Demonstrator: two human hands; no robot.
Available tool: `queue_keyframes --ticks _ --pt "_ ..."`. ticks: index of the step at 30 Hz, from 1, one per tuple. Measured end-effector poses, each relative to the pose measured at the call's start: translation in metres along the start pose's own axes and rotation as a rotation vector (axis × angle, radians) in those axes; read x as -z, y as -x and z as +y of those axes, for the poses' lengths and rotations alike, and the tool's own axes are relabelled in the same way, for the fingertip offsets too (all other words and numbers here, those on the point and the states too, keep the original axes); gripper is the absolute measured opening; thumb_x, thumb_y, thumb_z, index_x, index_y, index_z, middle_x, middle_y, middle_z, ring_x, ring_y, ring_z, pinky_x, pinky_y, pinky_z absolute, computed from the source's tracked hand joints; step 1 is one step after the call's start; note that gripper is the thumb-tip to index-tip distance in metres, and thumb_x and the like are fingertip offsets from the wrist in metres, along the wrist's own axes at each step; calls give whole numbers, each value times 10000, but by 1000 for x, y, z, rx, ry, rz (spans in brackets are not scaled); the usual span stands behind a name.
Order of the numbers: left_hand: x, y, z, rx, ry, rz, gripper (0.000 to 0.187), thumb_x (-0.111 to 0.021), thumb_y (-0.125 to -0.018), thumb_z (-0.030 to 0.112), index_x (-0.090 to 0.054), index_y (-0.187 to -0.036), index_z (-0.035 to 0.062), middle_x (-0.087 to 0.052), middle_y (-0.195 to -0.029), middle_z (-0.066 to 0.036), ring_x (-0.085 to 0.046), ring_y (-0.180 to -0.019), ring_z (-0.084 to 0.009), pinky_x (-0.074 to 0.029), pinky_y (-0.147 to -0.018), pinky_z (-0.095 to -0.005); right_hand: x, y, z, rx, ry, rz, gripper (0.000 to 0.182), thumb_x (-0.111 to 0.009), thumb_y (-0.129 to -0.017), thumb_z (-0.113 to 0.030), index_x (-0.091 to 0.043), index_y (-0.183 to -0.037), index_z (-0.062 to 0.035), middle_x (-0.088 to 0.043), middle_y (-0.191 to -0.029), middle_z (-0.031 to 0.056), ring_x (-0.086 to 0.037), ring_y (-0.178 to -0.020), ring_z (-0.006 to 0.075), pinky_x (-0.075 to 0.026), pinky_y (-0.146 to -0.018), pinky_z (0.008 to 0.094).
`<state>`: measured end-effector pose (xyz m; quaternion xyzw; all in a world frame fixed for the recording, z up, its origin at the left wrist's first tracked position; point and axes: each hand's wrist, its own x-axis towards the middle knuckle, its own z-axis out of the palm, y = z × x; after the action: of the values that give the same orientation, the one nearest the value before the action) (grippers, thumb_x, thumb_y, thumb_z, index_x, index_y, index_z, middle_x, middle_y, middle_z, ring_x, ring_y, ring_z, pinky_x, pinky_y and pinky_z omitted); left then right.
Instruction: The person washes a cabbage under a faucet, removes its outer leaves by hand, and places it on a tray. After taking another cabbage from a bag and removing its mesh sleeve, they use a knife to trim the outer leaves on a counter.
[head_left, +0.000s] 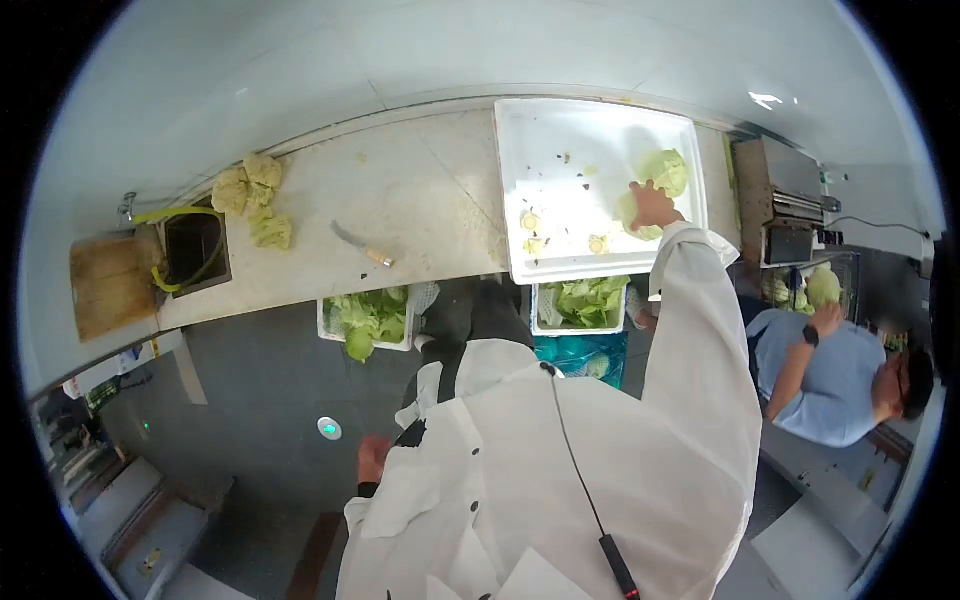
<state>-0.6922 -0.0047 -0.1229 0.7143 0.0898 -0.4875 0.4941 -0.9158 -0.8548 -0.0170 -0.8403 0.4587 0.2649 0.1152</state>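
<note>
My right hand (657,204) reaches into a large white tray (510,180) on the counter, its fingers wrapped over a pale green cabbage (640,224). A second cabbage (668,170) lies beside it, towards the tray's back right. Cut stumps (598,244) and small dark scraps are scattered over the tray floor. Low by my side hangs my left hand (373,458), away from the counter; its fingers are mostly hidden. A curved knife (362,244) with a wooden handle rests on the counter left of the tray.
Two white bins (408,340) of loose leaves stand below the counter edge, a blue-green bag (575,352) beneath one. Pale yellowish vegetable heads (250,190) lie near the sink (196,250) and a wooden board (105,285). Another person (825,375) at right holds a cabbage.
</note>
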Motion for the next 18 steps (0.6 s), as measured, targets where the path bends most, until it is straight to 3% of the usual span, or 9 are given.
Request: queue_keyframes --ticks 1,3,5,8,11,14,15,17,18 --pt "-17 0 8 16 -6 18 487 -508 -934 453 -453 -1268 102 -537 -1186 -131 -542 -1106 -299 -455 -927 -485 3 -12 1 28 143 -108 988 -861 -522 -292 -385 -1372 -130 -428 -1277 223 -488 -1153 426 -456 -891 568" --pt "-37 -14 29 32 99 -149 525 -498 -944 442 -421 -1325 89 -539 -1233 -151 -525 -1164 -307 -452 -951 -472 0 -27 -4 68 392 -267 995 -869 -502 -270 -396 -1367 -133 -445 -1274 177 -503 -1121 414 -464 -841 623" --pt "-23 -58 -5 287 423 -44 565 -488 -952 438 -385 -1377 81 -517 -1294 -159 -521 -1177 -293 -449 -956 -464 -20 -41 -2 79 458 -253 1004 -869 -504 -274 -388 -1374 -133 -450 -1270 165 -505 -1119 411 -471 -835 617" --pt "-53 -88 82 221 161 -77 563 -487 -952 444 -402 -1379 87 -524 -1306 -146 -529 -1172 -273 -445 -951 -446 -23 -43 -8 56 474 -208 1049 -872 -498 -293 -356 -1397 -127 -454 -1276 163 -501 -1135 401 -460 -833 627" --pt "-86 -127 143 172 106 -71 521 -489 -959 419 -439 -1341 68 -569 -1244 -135 -557 -1137 -264 -467 -905 -421 -21 -26 0 131 393 -69 1042 -865 -530 -353 -344 -1404 -124 -424 -1337 178 -449 -1204 396 -395 -889 653" --pt "-131 -146 215 328 -91 -29 464 -477 -974 366 -448 -1323 61 -572 -1234 -139 -557 -1142 -261 -476 -891 -418 -35 -5 -2 109 406 152 895 -801 -658 -377 -359 -1395 -126 -405 -1376 165 -404 -1258 381 -346 -948 650" --pt "-139 -149 225 162 -128 -151 465 -488 -968 362 -447 -1324 65 -570 -1236 -144 -550 -1155 -261 -472 -903 -419 -50 1 3 85 395 140 895 -801 -658 -377 -359 -1395 -126 -405 -1376 165 -404 -1258 381 -346 -948 650" --pt "-156 -154 242 -91 -197 -366 510 -528 -939 393 -442 -1331 77 -567 -1243 -143 -533 -1186 -265 -455 -938 -427 -88 10 12 161 50 651 789 -747 -735 -355 -369 -1389 -130 -406 -1382 149 -402 -1267 372 -326 -966 655" --pt "-162 -153 246 -169 -234 -457 554 -557 -916 428 -437 -1336 86 -566 -1247 -138 -523 -1205 -268 -441 -961 -434 -104 24 10 136 -131 714 830 -759 -717 -412 -364 -1393 -136 -401 -1392 142 -368 -1294 372 -303 -988 657"
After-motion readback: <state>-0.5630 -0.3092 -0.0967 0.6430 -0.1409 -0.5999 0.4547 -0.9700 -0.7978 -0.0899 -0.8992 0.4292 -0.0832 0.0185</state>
